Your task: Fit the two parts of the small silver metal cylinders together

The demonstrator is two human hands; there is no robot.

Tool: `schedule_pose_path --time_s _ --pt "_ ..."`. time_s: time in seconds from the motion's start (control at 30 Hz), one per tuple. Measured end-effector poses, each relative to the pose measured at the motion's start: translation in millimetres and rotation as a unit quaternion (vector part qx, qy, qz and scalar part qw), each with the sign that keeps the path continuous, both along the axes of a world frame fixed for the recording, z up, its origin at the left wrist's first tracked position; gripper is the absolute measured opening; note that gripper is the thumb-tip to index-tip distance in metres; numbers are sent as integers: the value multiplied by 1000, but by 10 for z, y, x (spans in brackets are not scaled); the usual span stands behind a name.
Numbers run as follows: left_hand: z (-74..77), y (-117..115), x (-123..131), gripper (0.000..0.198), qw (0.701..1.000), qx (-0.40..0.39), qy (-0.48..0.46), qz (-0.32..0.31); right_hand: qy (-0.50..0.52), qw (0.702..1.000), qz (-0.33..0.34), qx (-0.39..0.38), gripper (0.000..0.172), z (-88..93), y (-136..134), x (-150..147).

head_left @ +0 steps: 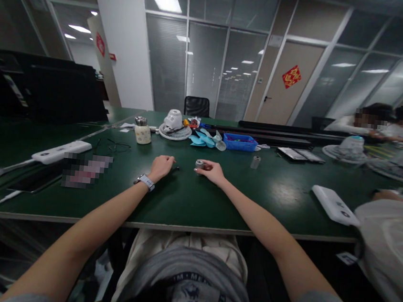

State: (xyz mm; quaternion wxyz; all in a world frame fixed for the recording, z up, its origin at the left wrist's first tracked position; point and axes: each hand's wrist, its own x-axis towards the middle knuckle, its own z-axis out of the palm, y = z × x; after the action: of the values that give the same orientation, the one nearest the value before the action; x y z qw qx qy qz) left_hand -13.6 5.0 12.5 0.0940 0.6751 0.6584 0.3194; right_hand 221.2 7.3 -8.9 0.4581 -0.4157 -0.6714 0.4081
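Observation:
My right hand (pixel 212 172) has its fingers around a small silver metal cylinder (pixel 199 164), which is upright at the table top. A dark detail shows on the cylinder's upper end. To its left, my left hand (pixel 163 167) is curled closed, knuckles up, with a watch (pixel 145 181) on the wrist. A short dark piece (pixel 175 168) shows beside its fingers; whether they grip it is unclear. A second silver cylinder (pixel 255 162) stands on the green table (pixel 231 207), to the right of my right hand.
Behind my hands lie a white fan part (pixel 174 132), blue fan blades (pixel 202 139) and a blue basket (pixel 240 142). A patterned bottle (pixel 142 132) stands left of them. White power strips (pixel 62 151) and a white box (pixel 334 205) flank me. Other people sit at right.

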Motion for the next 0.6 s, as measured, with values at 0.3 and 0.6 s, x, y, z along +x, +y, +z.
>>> schedule_pose_path --time_s 0.3,0.6 --pt "-33 7 29 38 999 24 -14 -20 -193 918 -285 198 42 114 305 595" --pt "-87 28 21 39 998 20 -35 -38 -305 827 -464 93 34 36 518 1462"
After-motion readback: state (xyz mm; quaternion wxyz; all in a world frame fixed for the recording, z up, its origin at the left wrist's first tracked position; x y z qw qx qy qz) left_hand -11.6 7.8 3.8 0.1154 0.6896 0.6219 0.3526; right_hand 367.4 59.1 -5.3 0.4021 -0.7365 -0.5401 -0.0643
